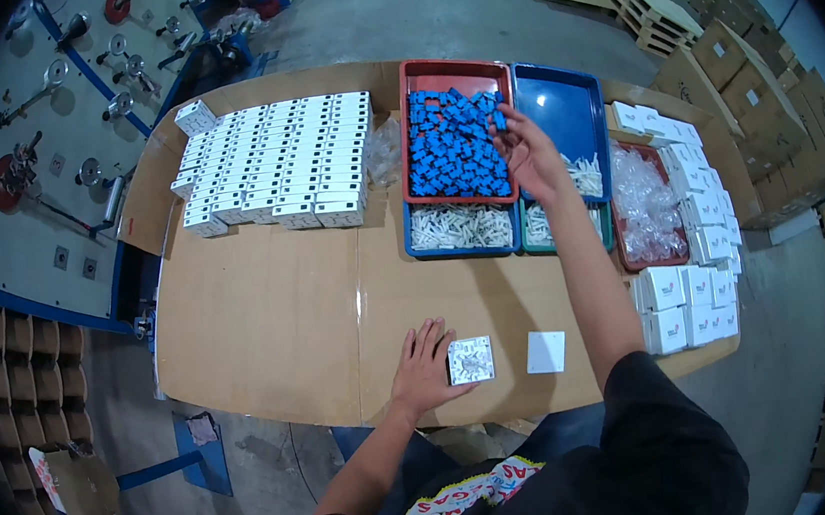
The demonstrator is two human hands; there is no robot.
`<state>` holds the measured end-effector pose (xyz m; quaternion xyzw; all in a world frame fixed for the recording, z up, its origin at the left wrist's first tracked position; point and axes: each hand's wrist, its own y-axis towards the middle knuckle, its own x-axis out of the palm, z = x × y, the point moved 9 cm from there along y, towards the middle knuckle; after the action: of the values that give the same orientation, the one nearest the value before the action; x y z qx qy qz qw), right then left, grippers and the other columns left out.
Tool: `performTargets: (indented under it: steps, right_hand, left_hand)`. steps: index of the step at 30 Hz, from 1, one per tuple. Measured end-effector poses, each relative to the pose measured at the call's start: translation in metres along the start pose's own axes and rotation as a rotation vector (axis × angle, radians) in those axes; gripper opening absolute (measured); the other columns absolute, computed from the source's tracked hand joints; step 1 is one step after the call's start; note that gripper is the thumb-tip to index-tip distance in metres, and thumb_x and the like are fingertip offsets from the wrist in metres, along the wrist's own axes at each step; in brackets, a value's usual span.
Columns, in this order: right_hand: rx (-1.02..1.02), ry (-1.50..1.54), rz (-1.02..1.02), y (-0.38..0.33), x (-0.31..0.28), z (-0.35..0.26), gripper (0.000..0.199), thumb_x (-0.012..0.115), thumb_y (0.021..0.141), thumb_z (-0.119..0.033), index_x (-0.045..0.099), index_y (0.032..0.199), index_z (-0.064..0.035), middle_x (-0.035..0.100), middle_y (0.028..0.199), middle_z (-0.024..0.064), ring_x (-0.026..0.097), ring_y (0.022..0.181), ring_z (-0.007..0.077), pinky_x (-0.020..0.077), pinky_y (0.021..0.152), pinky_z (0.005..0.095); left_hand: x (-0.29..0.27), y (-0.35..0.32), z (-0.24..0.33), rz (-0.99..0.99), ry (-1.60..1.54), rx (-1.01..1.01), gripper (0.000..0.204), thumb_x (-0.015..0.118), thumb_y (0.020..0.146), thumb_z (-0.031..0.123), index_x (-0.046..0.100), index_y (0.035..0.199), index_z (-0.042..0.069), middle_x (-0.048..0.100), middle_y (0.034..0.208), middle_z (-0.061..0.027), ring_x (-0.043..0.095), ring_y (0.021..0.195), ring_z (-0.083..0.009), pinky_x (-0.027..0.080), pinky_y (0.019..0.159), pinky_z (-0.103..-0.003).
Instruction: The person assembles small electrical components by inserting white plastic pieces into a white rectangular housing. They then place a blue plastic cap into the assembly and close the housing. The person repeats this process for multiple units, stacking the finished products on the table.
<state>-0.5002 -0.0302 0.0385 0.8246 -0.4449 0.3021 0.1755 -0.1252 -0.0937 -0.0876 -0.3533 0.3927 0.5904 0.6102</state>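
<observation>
My left hand rests on the cardboard surface, its thumb and forefinger around the left side of a small white square box. The inside of that box faces up and looks grey and patterned; the detail is too small to make out. A flat white square cover lies to its right, apart from it. Over the right edge of a red tray, my right hand pinches a small blue plastic part in its fingertips. Many similar blue parts fill the tray.
Blue and green trays of small white pieces stand before the red tray. A dark blue tray sits behind my right hand. Rows of white boxes are back left; clear plastic bags and stacked white boxes are right.
</observation>
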Motion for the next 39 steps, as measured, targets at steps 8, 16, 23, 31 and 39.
performTargets:
  steps: [8,16,23,31,39]
  right_hand:
    - [0.099,0.088,0.025,-0.146,0.061,0.013,0.041,0.060,0.100,0.001,0.054,0.140,0.0091,0.065,0.133,0.0203,0.069,0.117,0.0237,0.0586,0.103,0.0318]
    - [0.163,0.058,0.105,-0.217,0.069,0.024,0.037,0.063,0.096,0.008,0.060,0.133,0.0079,0.068,0.127,0.0195,0.071,0.115,0.0269,0.0587,0.103,0.0346]
    - [0.188,-0.130,0.219,-0.255,0.048,0.047,0.032,0.065,0.099,-0.001,0.062,0.131,0.0074,0.071,0.120,0.0209,0.069,0.117,0.0246,0.0569,0.103,0.0342]
    - [0.372,0.551,0.140,-0.278,0.056,0.096,0.039,0.063,0.105,-0.015,0.055,0.140,0.0021,0.065,0.127,0.0210,0.069,0.113,0.0227,0.0590,0.100,0.0337]
    - [0.439,0.444,0.293,-0.279,0.038,0.113,0.039,0.063,0.105,-0.017,0.056,0.140,-0.0018,0.066,0.128,0.0205,0.072,0.101,0.0210,0.0615,0.090,0.0327]
  left_hand:
    - [0.006,0.000,0.001,0.043,-0.042,0.019,0.105,0.077,0.073,0.073,0.048,0.149,0.006,0.036,0.163,-0.0191,0.025,0.157,-0.0350,0.016,0.128,-0.058]
    - [0.003,-0.002,0.004,0.042,-0.031,0.007,0.107,0.074,0.073,0.075,0.049,0.150,0.004,0.037,0.162,-0.0188,0.027,0.156,-0.0340,0.016,0.129,-0.056]
    - [0.006,-0.001,0.003,0.036,0.013,0.002,0.111,0.072,0.073,0.078,0.047,0.150,0.003,0.037,0.162,-0.0185,0.026,0.157,-0.0325,0.016,0.129,-0.054]
    - [0.009,-0.001,-0.003,0.041,-0.012,-0.013,0.115,0.071,0.071,0.081,0.043,0.150,0.003,0.033,0.164,-0.0166,0.023,0.158,-0.0309,0.013,0.131,-0.053]
    - [0.011,0.000,-0.004,0.027,-0.043,-0.020,0.112,0.075,0.070,0.078,0.046,0.149,0.005,0.033,0.164,-0.0163,0.022,0.158,-0.0308,0.012,0.131,-0.052]
